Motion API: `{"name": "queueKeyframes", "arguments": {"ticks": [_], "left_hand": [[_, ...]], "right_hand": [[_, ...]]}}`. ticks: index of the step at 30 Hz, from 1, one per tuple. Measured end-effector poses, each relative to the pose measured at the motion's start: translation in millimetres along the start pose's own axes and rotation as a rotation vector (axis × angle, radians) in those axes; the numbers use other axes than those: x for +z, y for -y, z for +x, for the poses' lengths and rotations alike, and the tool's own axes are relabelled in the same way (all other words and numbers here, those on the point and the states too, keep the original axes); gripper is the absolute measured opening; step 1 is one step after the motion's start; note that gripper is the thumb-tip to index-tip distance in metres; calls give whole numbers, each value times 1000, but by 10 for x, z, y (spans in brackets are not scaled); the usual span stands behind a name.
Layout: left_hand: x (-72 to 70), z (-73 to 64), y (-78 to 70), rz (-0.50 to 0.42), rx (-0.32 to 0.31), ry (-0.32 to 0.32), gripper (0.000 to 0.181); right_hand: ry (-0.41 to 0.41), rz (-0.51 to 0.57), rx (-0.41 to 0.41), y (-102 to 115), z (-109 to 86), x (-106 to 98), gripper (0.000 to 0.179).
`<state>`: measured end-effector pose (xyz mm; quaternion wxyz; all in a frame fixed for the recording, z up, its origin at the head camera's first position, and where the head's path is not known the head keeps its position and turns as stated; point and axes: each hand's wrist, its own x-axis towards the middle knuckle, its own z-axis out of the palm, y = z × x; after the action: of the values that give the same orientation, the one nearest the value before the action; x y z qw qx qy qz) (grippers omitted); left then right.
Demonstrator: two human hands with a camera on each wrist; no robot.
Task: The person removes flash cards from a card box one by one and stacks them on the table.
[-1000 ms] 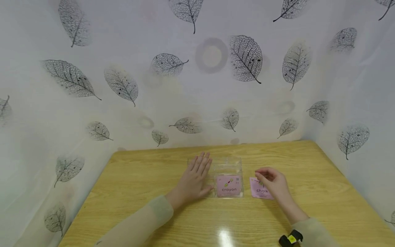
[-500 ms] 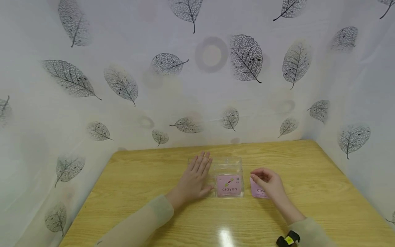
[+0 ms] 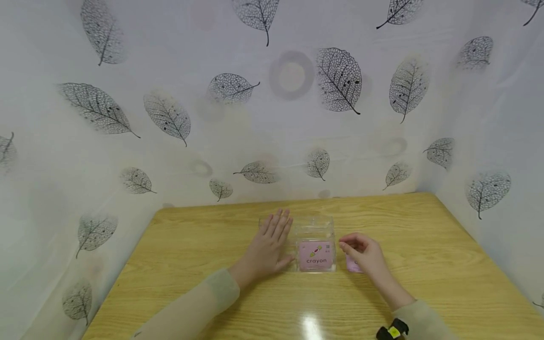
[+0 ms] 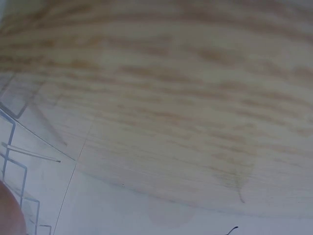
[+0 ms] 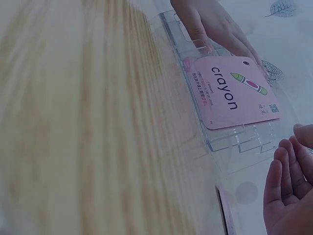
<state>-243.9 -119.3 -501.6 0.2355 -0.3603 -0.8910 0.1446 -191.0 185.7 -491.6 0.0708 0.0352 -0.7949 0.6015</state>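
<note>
A clear plastic card tray (image 3: pixel 314 229) stands on the table with a pink "crayon" card (image 3: pixel 315 255) lying in its right-hand compartment. My left hand (image 3: pixel 267 245) rests flat over the tray's left part, fingers straight and spread a little. To the right of the tray, my right hand (image 3: pixel 365 252) hovers with thumb and loosely bent fingers close together at the tray's right edge. Nothing shows between those fingers in the right wrist view. Beneath this hand lies a pink "chalk" card (image 3: pixel 353 265), mostly hidden; its edge (image 5: pixel 225 210) shows in the right wrist view.
The wooden table (image 3: pixel 178 264) reaches back to a pale curtain (image 3: pixel 255 127) printed with leaves, which also rises on both sides. A black band (image 3: pixel 392 329) with a yellow patch sits at the right wrist.
My right hand has moved left toward the tray, covering more of the chalk card, which stays about where it was. My left hand has not moved.
</note>
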Motion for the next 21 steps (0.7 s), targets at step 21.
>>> {"name": "queueKeyframes", "arguments": {"ticks": [21], "left_hand": [[52, -7, 1, 17, 1, -35, 106]], "right_hand": [[33, -37, 30, 13, -7, 104, 16]]}}
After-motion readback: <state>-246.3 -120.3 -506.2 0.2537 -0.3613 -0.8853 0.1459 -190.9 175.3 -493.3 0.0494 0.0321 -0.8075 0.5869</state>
